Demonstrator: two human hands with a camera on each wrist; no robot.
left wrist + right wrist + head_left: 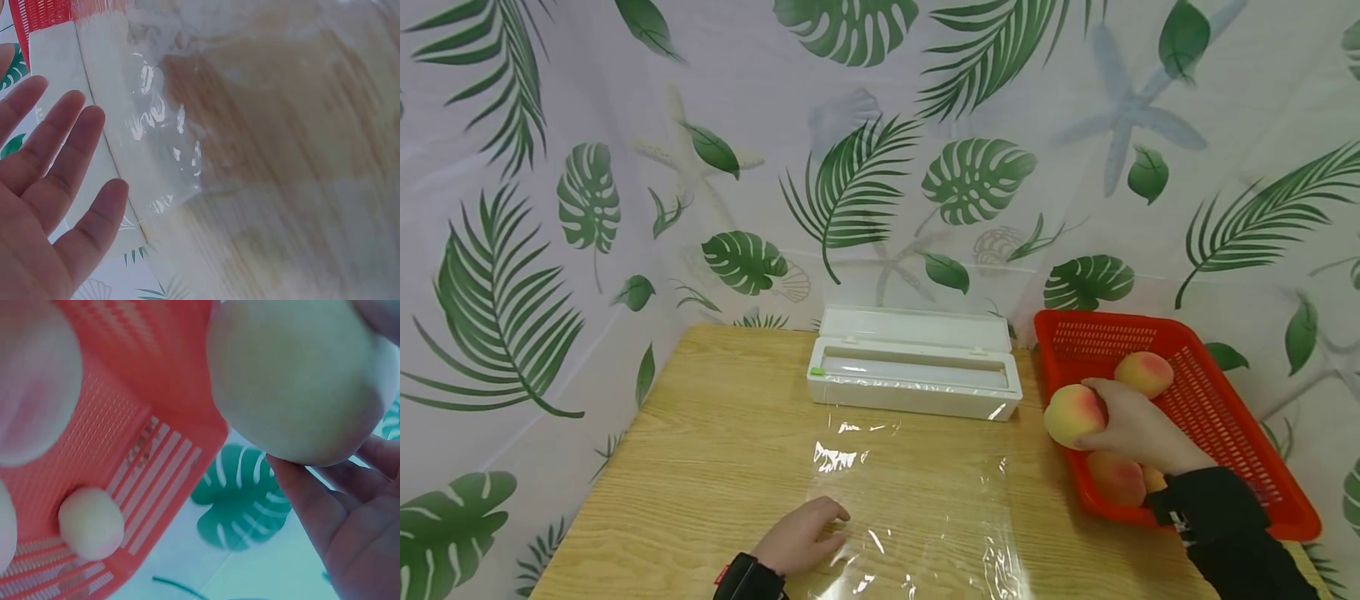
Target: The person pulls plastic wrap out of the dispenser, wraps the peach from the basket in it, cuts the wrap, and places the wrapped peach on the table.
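My right hand (1127,423) grips a yellow and red peach (1075,417) above the left rim of a red plastic basket (1247,417). In the right wrist view the same peach (294,375) fills the upper right, with fingers curled round it. More peaches lie in the basket, one at the back (1144,373) and others beneath my right hand. My left hand (805,533), fingers relaxed and holding nothing, is at the left edge of a sheet of clear plastic wrap (917,500). The left wrist view shows that hand (56,181) with fingers spread beside the wrap.
A white cling film dispenser box (917,400) with its lid (917,327) raised stands at the back of the wooden table (722,417). The wrap runs from it toward the front. A leaf-patterned cloth (865,192) hangs behind and to the left.
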